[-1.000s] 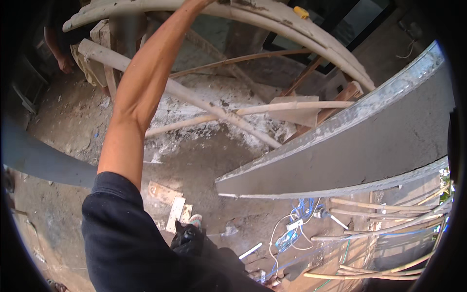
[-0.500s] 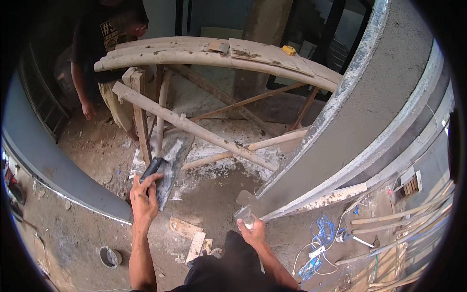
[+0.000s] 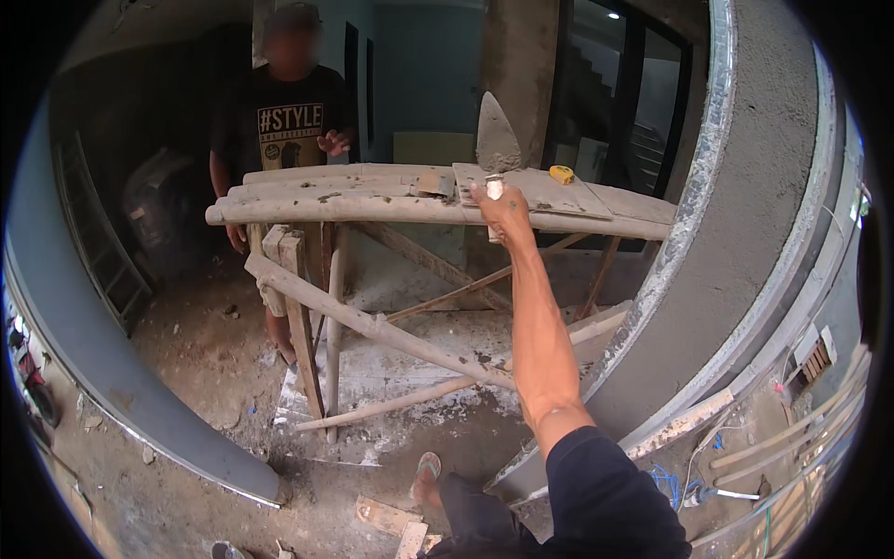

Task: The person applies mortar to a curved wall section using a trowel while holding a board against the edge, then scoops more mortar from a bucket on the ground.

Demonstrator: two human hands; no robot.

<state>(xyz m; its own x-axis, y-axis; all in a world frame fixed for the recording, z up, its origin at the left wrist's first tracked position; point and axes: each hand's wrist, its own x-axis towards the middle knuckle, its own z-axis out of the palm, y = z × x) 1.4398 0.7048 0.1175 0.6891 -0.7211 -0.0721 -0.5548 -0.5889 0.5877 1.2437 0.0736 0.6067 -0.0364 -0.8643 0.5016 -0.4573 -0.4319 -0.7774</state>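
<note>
My right arm reaches forward over the near edge of a bamboo scaffold [image 3: 326, 212]. Its hand [image 3: 504, 212] is closed around the pale handle of a pointed trowel [image 3: 499, 140]. Tip up, the trowel has grey mortar smeared on its blade. Just behind the hand is a flat board [image 3: 568, 191] on the scaffold top. A small scraper-like piece [image 3: 434, 184] lies left of the hand, and a yellow tape measure [image 3: 562, 174] lies to its right. My left hand is out of view, and so is the float it held earlier.
A freshly plastered column [image 3: 736, 177] rises close on the right. Across the scaffold stands a person [image 3: 289, 112] with one hand raised. A curved grey wall [image 3: 112, 326] bounds the left. Wood scraps [image 3: 386, 515] lie by my foot; poles and cables [image 3: 666, 480] are at lower right.
My right hand has carried the trowel from low beside the column up to the scaffold top. My left hand, with its float, has left view. The view has tilted up, showing more of the person.
</note>
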